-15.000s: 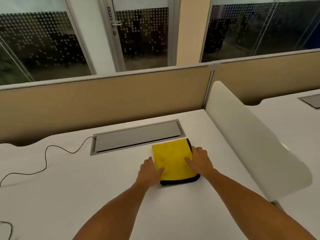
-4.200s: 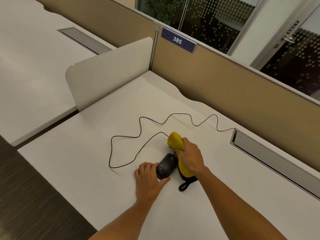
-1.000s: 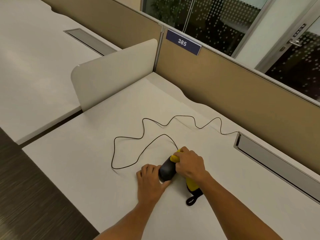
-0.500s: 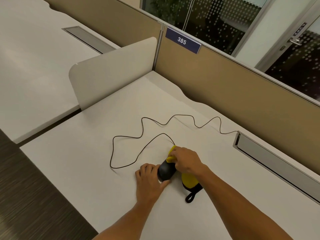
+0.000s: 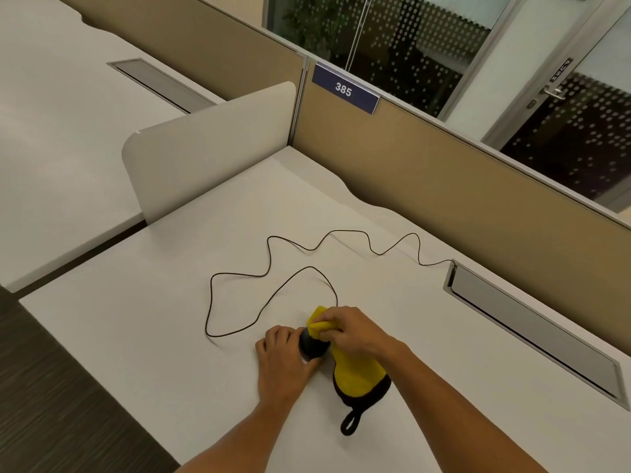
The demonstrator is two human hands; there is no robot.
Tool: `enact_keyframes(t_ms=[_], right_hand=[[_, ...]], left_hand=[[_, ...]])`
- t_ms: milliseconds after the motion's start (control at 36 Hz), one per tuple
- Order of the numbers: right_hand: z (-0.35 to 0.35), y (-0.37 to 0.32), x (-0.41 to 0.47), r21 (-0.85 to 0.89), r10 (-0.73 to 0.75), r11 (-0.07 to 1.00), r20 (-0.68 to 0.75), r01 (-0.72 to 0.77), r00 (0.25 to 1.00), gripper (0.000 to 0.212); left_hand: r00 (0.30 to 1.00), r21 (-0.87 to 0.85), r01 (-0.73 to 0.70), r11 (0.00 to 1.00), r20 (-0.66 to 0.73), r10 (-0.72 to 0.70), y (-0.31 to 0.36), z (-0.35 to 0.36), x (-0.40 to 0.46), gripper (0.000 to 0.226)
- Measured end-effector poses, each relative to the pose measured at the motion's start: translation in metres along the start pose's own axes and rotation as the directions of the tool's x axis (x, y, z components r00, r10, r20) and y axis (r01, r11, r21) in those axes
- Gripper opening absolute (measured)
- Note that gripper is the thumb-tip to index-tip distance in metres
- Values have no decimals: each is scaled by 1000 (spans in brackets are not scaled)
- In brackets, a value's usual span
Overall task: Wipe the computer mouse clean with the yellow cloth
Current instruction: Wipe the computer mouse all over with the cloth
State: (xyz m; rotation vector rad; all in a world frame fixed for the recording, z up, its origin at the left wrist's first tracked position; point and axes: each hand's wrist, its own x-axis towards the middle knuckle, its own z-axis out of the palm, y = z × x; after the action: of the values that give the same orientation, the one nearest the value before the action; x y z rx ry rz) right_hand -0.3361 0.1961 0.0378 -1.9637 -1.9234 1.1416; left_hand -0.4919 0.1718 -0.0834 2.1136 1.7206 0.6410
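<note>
A black wired computer mouse (image 5: 312, 346) sits on the white desk (image 5: 143, 322). My left hand (image 5: 283, 360) grips its left side and near end and holds it in place. My right hand (image 5: 351, 331) is closed on the yellow cloth (image 5: 355, 368) and presses a bunched part of it onto the mouse's far end. The rest of the cloth, with a black edge and a black loop (image 5: 350, 423), trails on the desk under my right wrist. Much of the mouse is hidden by my hands and the cloth.
The mouse's black cable (image 5: 269, 264) curls over the desk to a grey cable tray (image 5: 532, 329) at the right. A white divider panel (image 5: 208, 145) stands at the left, a tan partition (image 5: 461, 186) at the back. The desk's front-left edge drops to dark floor.
My right hand has pushed the cloth from the mouse's right side up over its far end. My left hand and the mouse have stayed put.
</note>
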Motion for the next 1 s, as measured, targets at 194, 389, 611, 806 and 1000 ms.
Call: enact_keyframes(t_ms=[194,389,611,806,1000], right_hand=[[16,4,-35,199,-105,977,114,81,988,21],[5,24,-44,337,-42,936,-171,98,984,28],[-21,33,-26,125,227,974,-459,-191,859,20],[-16,18,-9,-334,61,920,-395,-205,917,32],[1,18,14,-624,-11,765,-259,-158,966,31]], left_hand=[[1000,49,-7,999,-5,7,-2,3,-1,29],[999,-25,24,999,33,-23,-1,1,0,54],[999,10,16,1000,46,-17,1,-3,1,68],[999,-2,14,1000,45,-14,1,-4,1,68],[999,-22,20,1000,33,-19,2,-5,1,63]])
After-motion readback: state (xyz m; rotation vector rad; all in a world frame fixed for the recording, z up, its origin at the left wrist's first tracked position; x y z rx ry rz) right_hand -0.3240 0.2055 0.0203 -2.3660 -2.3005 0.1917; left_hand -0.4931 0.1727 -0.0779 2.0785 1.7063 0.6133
